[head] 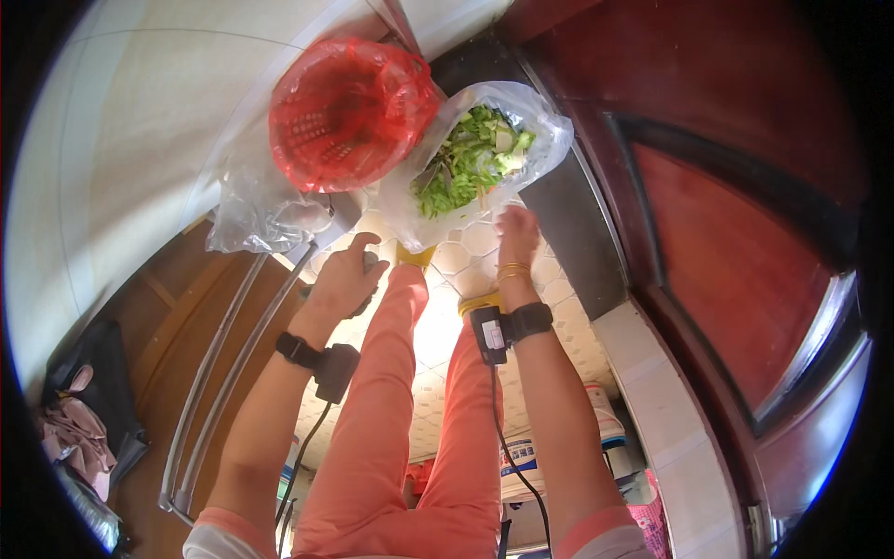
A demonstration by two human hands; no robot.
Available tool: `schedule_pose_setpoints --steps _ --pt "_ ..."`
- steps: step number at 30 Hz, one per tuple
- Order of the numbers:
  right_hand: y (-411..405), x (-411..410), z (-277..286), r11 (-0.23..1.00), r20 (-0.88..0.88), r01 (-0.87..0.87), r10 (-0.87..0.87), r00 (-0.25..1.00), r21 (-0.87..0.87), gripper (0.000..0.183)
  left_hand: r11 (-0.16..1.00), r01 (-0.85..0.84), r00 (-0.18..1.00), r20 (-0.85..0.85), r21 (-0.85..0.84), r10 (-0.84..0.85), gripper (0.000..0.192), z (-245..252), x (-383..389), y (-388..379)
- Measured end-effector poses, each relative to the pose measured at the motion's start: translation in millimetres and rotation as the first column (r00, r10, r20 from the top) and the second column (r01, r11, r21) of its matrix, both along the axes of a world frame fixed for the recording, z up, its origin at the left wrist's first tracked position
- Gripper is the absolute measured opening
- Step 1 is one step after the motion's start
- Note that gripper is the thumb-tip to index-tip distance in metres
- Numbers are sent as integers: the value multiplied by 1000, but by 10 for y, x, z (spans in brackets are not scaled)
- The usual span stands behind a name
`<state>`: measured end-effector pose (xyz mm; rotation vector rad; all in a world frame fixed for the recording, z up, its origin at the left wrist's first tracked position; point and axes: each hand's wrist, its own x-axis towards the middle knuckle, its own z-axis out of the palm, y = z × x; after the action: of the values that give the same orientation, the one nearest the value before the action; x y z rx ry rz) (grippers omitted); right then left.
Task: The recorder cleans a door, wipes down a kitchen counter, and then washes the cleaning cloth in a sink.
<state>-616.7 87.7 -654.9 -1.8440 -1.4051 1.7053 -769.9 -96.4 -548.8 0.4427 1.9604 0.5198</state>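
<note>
My left hand is curled over a grey-green object, mostly hidden under the palm, so its kind cannot be told. Ahead of my hands, a clear plastic bag lies spread wide. Inside it are chopped green vegetable pieces and paler green chunks. At the bag's near right edge is my right hand, fingers bent; whether it grips the plastic cannot be told. Both wrists carry black strapped devices with cables.
A red plastic basket lined with a red bag stands beside the clear bag. Another crumpled clear bag hangs near metal tubes at left. A dark red door flanks the right. White buckets sit behind my legs on the tiled floor.
</note>
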Motion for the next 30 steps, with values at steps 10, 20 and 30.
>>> schedule_pose_setpoints --steps 10,20,30 --pt "1128 -749 641 51 765 -828 354 538 559 47 795 575 751 -262 -193 -606 47 166 72 426" --pt "1127 -411 680 340 695 -937 654 300 85 21 820 558 801 -178 -128 -572 15 -142 41 174" --pt "769 594 1187 641 539 -716 513 668 276 20 920 264 953 -227 290 -202 13 331 191 725"
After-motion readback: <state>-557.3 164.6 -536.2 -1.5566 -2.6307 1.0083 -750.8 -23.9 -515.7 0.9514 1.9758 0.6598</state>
